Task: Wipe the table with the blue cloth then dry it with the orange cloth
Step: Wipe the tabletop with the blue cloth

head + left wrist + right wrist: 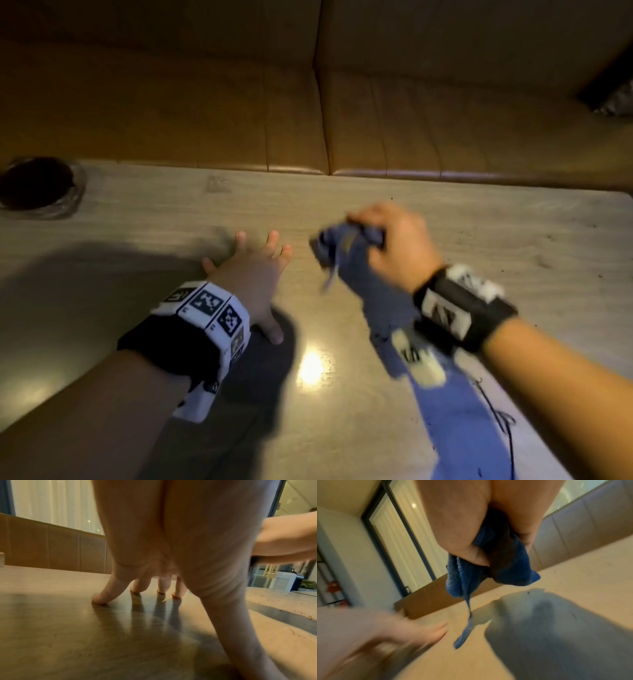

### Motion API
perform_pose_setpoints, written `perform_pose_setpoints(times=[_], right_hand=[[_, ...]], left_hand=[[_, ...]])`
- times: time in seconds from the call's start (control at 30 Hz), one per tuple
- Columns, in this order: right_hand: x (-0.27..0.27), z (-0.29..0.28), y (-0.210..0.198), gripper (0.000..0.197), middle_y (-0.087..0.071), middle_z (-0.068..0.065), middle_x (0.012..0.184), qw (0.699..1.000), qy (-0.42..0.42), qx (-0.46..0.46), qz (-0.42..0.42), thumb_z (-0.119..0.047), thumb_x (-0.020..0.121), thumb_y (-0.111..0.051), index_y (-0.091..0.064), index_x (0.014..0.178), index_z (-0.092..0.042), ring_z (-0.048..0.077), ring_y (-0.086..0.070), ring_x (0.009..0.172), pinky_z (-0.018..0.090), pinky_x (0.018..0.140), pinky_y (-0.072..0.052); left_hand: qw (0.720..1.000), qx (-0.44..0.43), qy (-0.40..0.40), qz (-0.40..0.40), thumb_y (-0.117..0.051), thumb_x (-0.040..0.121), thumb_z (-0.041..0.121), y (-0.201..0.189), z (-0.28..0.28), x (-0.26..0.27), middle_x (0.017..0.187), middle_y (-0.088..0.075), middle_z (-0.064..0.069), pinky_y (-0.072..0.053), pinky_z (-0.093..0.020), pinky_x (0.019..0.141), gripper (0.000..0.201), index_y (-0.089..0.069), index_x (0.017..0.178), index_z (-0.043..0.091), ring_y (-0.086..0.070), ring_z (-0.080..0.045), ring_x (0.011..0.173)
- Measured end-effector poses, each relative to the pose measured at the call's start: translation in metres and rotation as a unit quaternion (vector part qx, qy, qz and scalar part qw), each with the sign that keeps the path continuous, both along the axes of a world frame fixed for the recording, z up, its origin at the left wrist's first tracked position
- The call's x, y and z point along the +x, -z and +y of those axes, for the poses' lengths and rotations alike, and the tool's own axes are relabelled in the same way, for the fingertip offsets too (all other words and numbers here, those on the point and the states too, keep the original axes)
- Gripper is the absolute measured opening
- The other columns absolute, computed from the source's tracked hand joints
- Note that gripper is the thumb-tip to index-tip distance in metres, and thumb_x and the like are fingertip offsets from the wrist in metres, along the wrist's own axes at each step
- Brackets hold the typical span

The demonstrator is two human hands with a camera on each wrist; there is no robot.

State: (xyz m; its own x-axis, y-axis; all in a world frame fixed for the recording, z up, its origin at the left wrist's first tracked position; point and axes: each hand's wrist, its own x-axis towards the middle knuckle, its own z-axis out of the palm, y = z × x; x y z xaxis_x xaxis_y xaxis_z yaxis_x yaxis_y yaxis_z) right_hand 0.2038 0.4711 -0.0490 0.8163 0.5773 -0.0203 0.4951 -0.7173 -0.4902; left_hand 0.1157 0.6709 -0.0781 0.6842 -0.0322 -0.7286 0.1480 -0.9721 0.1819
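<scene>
Here, right hand (399,246) bunching blue cloth (346,253), left hand (251,274) on table (342,198)

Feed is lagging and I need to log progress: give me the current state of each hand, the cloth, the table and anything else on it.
left hand: open, fingers spread, fingertips pressing the table.
right hand: gripping the bunched blue cloth, raised off the table.
blue cloth: crumpled in the fist, tail hanging down.
table: dark specks on its right part.
glass dish: at the far left corner, untouched.
orange cloth: not in view.
</scene>
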Motion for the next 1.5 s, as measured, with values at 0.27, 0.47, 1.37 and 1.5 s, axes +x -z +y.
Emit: perform_pose_setpoints(times=[0.27,0.47,1.37,1.5], right_hand=[[0.061,0.049,0.022,0.025,-0.069,0.012,0.099,0.965,0.001,-0.262,0.031,-0.012,0.083,-0.059,-0.070,0.106,-0.014,0.032,-0.064,0.093,0.036,0.076,-0.054],[-0.033,-0.004,0.023,0.043,-0.054,0.006,0.119,0.974,-0.019,-0.215,0.062,-0.011,0.078,-0.067,-0.065,0.120,-0.023,0.031,-0.057,0.105,0.038,0.090,-0.049],[-0.216,-0.095,-0.008,0.046,-0.065,0.011,0.115,0.991,0.082,-0.092,0.050,0.001,0.083,-0.053,-0.064,0.123,-0.020,0.033,-0.058,0.108,0.026,0.076,-0.041],[-0.207,-0.080,0.011,0.026,-0.065,0.010,0.106,0.967,0.016,-0.243,0.074,-0.008,0.085,-0.059,-0.068,0.109,-0.013,0.033,-0.063,0.095,0.036,0.074,-0.053]], left_hand=[[0.999,0.018,0.036,-0.020,-0.092,0.051,0.059,0.014,0.006,0.002,0.165,0.021,0.006,-0.025,-0.072,0.110,0.149,0.006,0.159,0.029,0.016,-0.047,0.148],[0.999,0.023,0.019,-0.022,-0.090,0.064,0.050,-0.003,-0.003,-0.005,0.165,0.021,0.001,-0.013,-0.069,0.115,0.137,0.003,0.160,0.024,0.019,-0.046,0.147],[0.999,0.037,0.007,-0.034,-0.080,0.062,0.069,0.005,-0.112,-0.336,0.159,0.036,-0.003,-0.006,-0.067,0.118,0.146,0.022,0.155,0.024,0.024,-0.038,0.148],[0.999,0.037,0.000,-0.035,-0.085,0.057,0.065,0.010,-0.110,-0.330,0.161,0.030,-0.001,-0.009,-0.070,0.116,0.148,0.016,0.157,0.026,0.021,-0.038,0.149]])
